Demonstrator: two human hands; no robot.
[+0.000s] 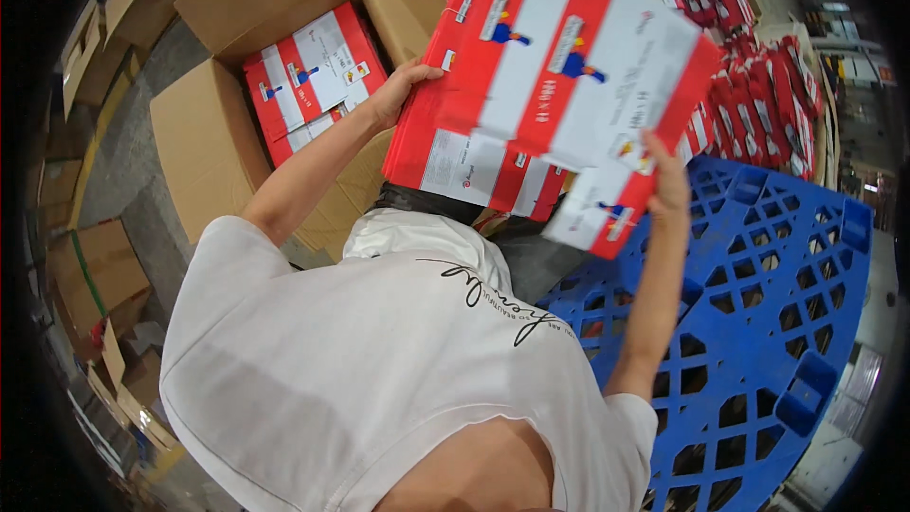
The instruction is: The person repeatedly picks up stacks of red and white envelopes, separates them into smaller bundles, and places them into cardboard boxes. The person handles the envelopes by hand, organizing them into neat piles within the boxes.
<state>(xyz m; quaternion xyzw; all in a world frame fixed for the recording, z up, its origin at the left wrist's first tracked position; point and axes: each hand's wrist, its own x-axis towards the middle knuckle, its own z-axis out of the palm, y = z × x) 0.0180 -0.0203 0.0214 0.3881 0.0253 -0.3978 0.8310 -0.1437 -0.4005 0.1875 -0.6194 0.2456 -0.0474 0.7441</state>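
Note:
A stack of flat red-and-white printed cartons (pixel 427 147) is in front of my body, tilted. My left hand (pixel 403 93) grips the stack's left edge, thumb on top. Over the stack lies one flat carton (pixel 531 57) with blue figures printed on it, slanting up to the right. Its right edge is in my right hand (pixel 666 180), fingers curled around it near a small lower flap. On the left stands an open brown cardboard box (pixel 204 137), and more of the same flat cartons (pixel 318 71) lie inside it. What supports the stack is mostly hidden.
A blue plastic pallet (pixel 758 294) with a lattice top fills the right side. Behind it, many red-and-white cartons (pixel 749 104) are piled in rows. Several brown cardboard boxes (pixel 104 270) stand along the far left. The open box's flaps spread outward toward my left arm.

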